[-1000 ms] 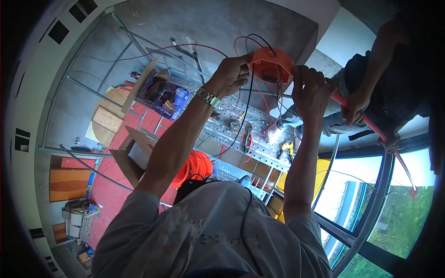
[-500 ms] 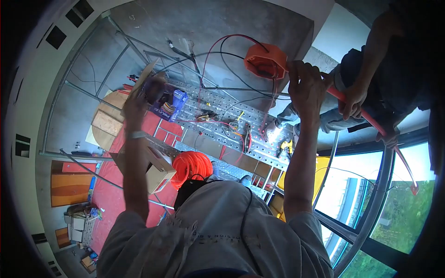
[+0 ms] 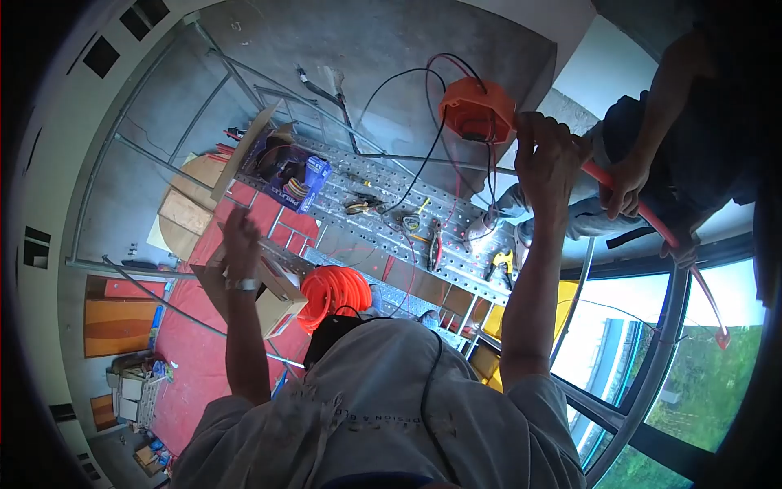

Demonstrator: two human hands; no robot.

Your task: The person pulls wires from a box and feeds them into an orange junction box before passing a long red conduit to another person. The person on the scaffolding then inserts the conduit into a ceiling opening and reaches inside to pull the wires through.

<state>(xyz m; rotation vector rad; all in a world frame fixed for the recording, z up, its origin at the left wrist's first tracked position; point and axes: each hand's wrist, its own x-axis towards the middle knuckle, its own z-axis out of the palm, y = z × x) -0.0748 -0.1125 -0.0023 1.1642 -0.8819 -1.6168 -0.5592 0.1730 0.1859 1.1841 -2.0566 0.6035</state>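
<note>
My right hand (image 3: pixel 547 161) is raised and closed round the end of a red conduit (image 3: pixel 599 173), right beside an orange octagonal junction box (image 3: pixel 476 110). Black and red wires (image 3: pixel 441 134) loop out of the box and hang over the scaffold planks. On the left, my left hand (image 3: pixel 242 248) is lifted above an open cardboard box (image 3: pixel 279 306); its fingers are slightly bent and apart, with nothing visible in them. Another person's two hands (image 3: pixel 623 183) grip the same conduit farther right, its far end bending down by the window.
Perforated metal planks (image 3: pixel 342 183) carry pliers (image 3: pixel 436 246), a tape measure (image 3: pixel 411 222), a yellow-handled tool (image 3: pixel 501 262) and a blue carton (image 3: pixel 297 183). Below lies a coil of orange tubing (image 3: pixel 336 297). Scaffold poles (image 3: pixel 195 118) stand at left; another person's legs (image 3: pixel 570 216) are at right.
My left hand has come down and toward me from beside the blue carton. The black wire that reached toward it now hangs in a shorter loop. The box has shifted slightly right.
</note>
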